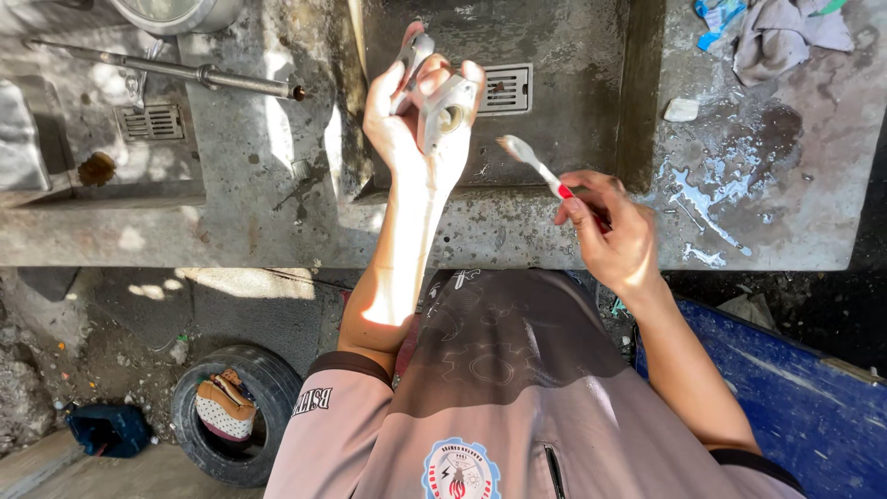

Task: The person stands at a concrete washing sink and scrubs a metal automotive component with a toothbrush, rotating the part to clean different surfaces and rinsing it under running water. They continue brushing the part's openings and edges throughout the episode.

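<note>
My left hand [407, 120] is raised over a concrete wash basin [573, 120] and grips a grey cast metal part [443, 103] with a round bore and a flat lug sticking up. My right hand [614, 231] is lower and to the right, pinching a toothbrush [536, 164] with a red and white handle. The brush head points up and left toward the metal part, a short gap away from it.
A square drain grate [506, 89] lies in the basin floor. A metal rod [166, 66] lies across the left basin with its own grate [152, 120]. Rags [785, 32] and white soap smears [711, 199] are on the right counter. A tyre [236, 411] lies below; a blue container [795, 397] stands at right.
</note>
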